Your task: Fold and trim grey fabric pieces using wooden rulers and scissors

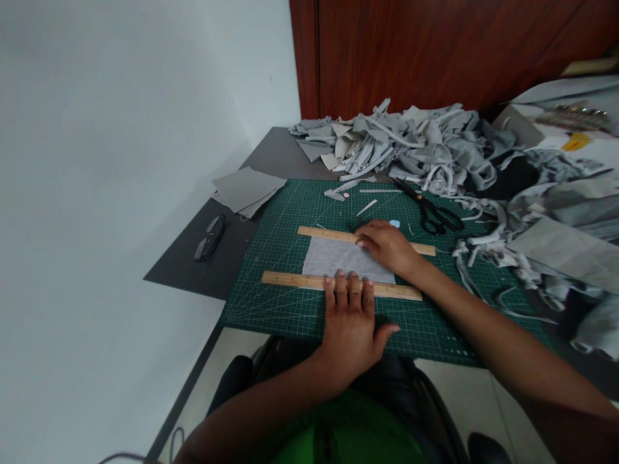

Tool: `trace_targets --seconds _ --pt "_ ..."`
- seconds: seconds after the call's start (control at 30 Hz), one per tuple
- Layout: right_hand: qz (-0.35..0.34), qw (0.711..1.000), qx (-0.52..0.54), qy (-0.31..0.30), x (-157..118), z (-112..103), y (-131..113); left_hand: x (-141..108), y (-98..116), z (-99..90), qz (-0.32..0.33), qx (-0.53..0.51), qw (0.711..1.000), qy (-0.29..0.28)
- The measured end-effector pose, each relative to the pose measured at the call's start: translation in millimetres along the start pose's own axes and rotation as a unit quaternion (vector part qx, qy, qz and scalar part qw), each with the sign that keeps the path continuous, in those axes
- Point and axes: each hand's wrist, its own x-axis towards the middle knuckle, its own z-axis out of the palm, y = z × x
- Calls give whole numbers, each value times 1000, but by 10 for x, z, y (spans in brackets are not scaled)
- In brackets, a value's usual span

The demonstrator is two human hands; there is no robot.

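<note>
A light grey piece of cloth [322,258] lies flat on the green cutting mat [271,258]. One wooden ruler [285,278] crosses its near edge, and a second wooden ruler [314,231] lies along its far edge. My left hand [349,325] is open, its fingers spread flat on the near ruler and the thumb out to the right. At the far ruler, my right hand [387,247] has its fingers bent and closed on the ruler, with the thumb close to the cloth. The palm side of the right hand is hidden.
Black scissors [430,212] lie on the mat beyond my right hand, near thin cloth scraps [367,207]. A heap of grey scraps [387,138] fills the back and right. Grey cloth pieces [249,188] and glasses [211,237] lie left, beside the white wall [120,161].
</note>
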Motion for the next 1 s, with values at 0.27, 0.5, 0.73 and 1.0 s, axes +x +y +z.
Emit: trace_targets --seconds 0.27,0.5,0.73,1.0 --pt "20 999 7 45 7 127 57 -9 -22 -22 8 -19 1000 -8" --pt "85 989 -113 31 -22 96 -100 -4 -28 -39 3 -27 999 -19" --pt "60 996 -48 52 12 71 -33 4 -41 -6 5 -15 1000 -1" --pt "66 996 33 54 47 50 116 22 -35 4 1 -10 1000 8"
